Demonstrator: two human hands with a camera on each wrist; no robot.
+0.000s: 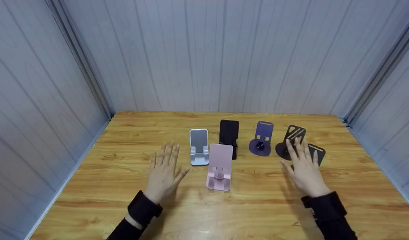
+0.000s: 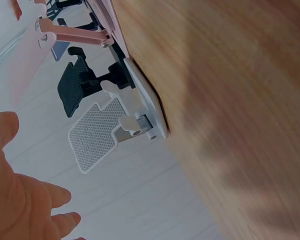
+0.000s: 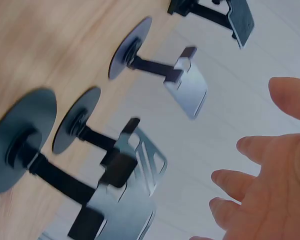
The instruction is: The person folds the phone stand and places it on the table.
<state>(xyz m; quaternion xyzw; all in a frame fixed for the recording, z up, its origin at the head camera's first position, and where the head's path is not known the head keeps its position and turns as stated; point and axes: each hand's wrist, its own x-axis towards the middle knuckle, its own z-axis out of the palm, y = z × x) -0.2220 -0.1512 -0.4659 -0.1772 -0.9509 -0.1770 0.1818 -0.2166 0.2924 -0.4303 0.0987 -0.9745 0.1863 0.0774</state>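
Several phone stands stand upright on the wooden table. My left hand [image 1: 163,176], fingers spread and holding nothing, hovers left of the white stand [image 1: 199,141] with a grey pad. A pink stand [image 1: 220,156] is nearest the front, partly covering a black stand [image 1: 229,130] behind it. To their right is a purple stand [image 1: 265,130] on a round base. My right hand [image 1: 304,171], also spread and holding nothing, partly hides a dark stand with slanted slots [image 1: 292,131] and a dark grey stand [image 1: 319,153]. In the right wrist view, fingers [image 3: 235,185] stay apart from the stands.
The wood-grain table [image 1: 204,213] is bounded by pale panel walls [image 1: 204,56] at the back and both sides. Metal corner posts [image 1: 82,60] rise where the walls meet. Black bands [image 1: 144,208] wrap both wrists.
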